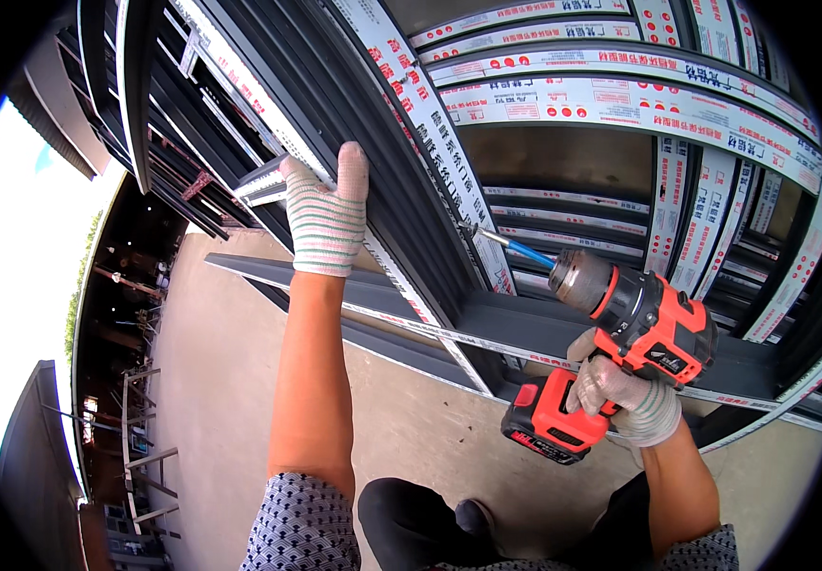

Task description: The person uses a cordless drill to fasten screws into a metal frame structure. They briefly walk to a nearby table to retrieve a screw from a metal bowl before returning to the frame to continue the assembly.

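My left hand, in a white glove with green stripes, grips the edge of a dark grey metal frame profile. Its thumb lies along the dark face and the other fingers are partly hidden. In my right hand, also gloved, is a red and black cordless drill. The drill points up and left. From its chuck a long bit with a blue shaft reaches the printed film strip along the profile, and its tip appears to touch there.
Stacked frames with white and red printed film fill the right side. A cross member runs low across the middle. More dark profiles lean at upper left. Metal stands are on the concrete floor at left.
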Tool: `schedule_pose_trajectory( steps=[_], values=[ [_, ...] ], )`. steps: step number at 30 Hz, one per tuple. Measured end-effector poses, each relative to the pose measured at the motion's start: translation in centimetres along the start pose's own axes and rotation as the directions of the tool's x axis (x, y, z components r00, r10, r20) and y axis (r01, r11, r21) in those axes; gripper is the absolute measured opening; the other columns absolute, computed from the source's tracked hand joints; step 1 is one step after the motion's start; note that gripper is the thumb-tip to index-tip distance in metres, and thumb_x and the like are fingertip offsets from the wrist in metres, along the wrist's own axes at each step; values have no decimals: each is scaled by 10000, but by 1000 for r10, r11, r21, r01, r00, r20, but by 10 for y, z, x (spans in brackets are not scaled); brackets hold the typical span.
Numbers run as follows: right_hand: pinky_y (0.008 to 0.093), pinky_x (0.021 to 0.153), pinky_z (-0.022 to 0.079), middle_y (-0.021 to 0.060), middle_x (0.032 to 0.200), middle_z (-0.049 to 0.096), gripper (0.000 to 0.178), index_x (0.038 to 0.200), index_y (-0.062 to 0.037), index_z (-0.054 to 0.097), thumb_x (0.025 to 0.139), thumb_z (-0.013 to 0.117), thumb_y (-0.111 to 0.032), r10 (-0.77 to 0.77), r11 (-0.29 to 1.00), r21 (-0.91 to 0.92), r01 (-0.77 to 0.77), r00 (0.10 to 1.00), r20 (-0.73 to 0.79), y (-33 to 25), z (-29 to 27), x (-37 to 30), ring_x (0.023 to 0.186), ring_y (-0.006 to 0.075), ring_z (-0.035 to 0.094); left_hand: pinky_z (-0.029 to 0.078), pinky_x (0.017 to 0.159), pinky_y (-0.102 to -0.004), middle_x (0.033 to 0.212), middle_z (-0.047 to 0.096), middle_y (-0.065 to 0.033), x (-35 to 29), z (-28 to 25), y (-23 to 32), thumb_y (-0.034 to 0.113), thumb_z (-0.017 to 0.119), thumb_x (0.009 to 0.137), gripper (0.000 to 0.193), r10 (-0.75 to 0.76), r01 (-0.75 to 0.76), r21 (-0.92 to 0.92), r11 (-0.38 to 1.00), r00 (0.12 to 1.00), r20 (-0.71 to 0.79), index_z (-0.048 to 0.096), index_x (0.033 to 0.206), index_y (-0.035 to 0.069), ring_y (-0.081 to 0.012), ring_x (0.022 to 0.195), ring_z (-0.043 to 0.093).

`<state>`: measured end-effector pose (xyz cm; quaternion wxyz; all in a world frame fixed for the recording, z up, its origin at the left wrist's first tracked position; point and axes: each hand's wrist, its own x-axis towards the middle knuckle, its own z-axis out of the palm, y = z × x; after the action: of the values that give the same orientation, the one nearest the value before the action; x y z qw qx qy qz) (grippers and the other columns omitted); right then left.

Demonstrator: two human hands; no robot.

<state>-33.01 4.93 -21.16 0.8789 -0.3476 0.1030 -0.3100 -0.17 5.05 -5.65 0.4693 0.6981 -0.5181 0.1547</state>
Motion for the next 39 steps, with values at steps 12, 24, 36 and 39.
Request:
schedule_pose_trajectory(
  steps=[12,24,36,39],
  values=[
    [257,588,519,19,751,613,272,1084,26,634,873,705,-130,-79,997,-11,79,996,29,-23,27,39,582,97,582,466,841,-266,1077,580,-124,5,3,-22,244,624,966,435,-30,39,-139,990,997,69,396,1205,-38,-146,926,531],
    [252,587,531,30,891,665,229,1097,-34,634,886,712,-79,-120,991,-51,124,990,69,-58,72,76,632,80,589,448,731,-242,935,561,-28,2,4,-19,267,566,1012,318,66,-65,-29,997,998,23,448,1157,9,-92,813,487],
    [282,583,541,8,749,591,184,1031,1,643,903,686,-125,-81,985,-142,101,987,140,-57,79,111,558,83,551,453,780,-238,1023,592,-48,-1,10,-12,245,558,1019,337,-112,114,-304,946,993,24,484,1211,-22,-104,877,509],
    [287,570,547,18,709,588,183,1029,9,646,902,681,-118,-92,983,-143,115,983,158,-58,84,115,537,91,556,455,804,-251,1040,596,-61,4,4,-28,236,558,1018,340,-185,195,-424,884,981,64,478,1221,-23,-116,901,512]
  ],
)
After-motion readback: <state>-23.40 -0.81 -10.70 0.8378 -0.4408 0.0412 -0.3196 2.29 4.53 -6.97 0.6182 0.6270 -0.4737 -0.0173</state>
